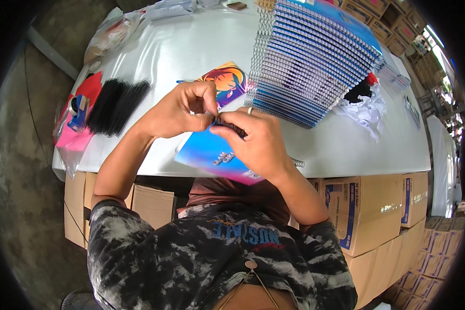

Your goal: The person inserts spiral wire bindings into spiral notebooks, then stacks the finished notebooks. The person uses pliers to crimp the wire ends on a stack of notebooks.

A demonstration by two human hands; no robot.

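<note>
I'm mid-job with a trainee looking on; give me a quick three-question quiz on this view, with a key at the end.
1. Multiple choice: what does the person's right hand hold?
a) a crumpled white bundle
b) a black coil at the edge of a blue-covered notebook
c) a pink sheet

2. True or false: the row of loose black coils lies to the left of the stacked coil-bound notebooks.

3. Fill in the blank: the ring is worn on the ____ hand.

Key: 1. b; 2. true; 3. right
</note>
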